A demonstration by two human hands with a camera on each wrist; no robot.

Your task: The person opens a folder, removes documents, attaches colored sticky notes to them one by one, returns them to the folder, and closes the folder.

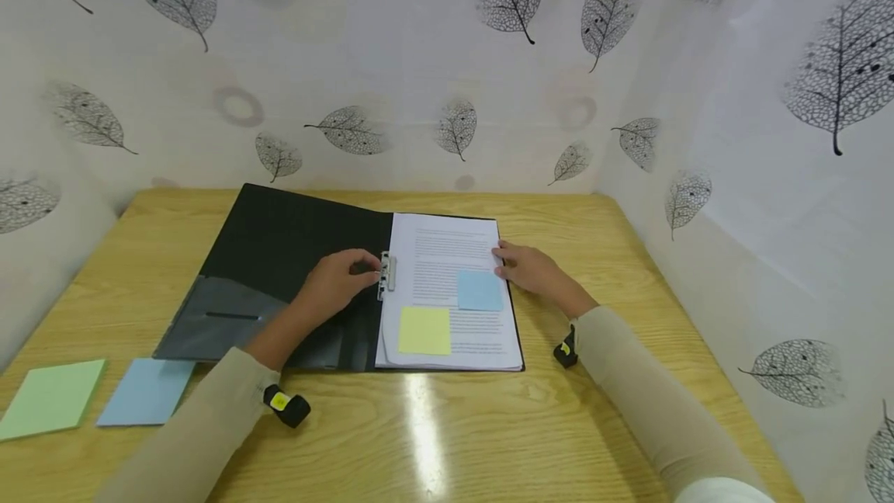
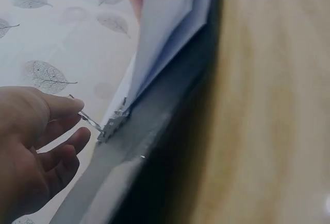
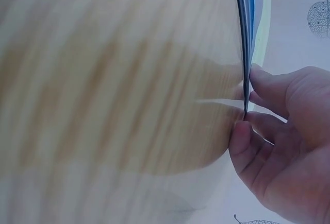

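Note:
A black folder point(image 1: 300, 231) lies spread on the table, with a stack of printed papers point(image 1: 426, 254) on its right side. A yellow sticky note point(image 1: 424, 331) and a blue sticky note point(image 1: 479, 290) are on the top sheet. My left hand point(image 1: 338, 282) is at the metal clip point(image 1: 387, 274) by the papers' left edge. In the left wrist view, its thumb and finger pinch the clip's raised lever point(image 2: 90, 120). My right hand point(image 1: 534, 270) touches the right edge of the papers and folder, its fingertips spread along that edge point(image 3: 246, 92).
At the table's left lie a green sticky-note pad point(image 1: 52, 400) and a blue sticky-note pad point(image 1: 147, 392), the blue one close to the folder's lower left corner. A clear pocket point(image 1: 223, 320) lines the folder's left cover. Leaf-patterned walls point(image 1: 391, 60) border the wooden table point(image 1: 489, 441).

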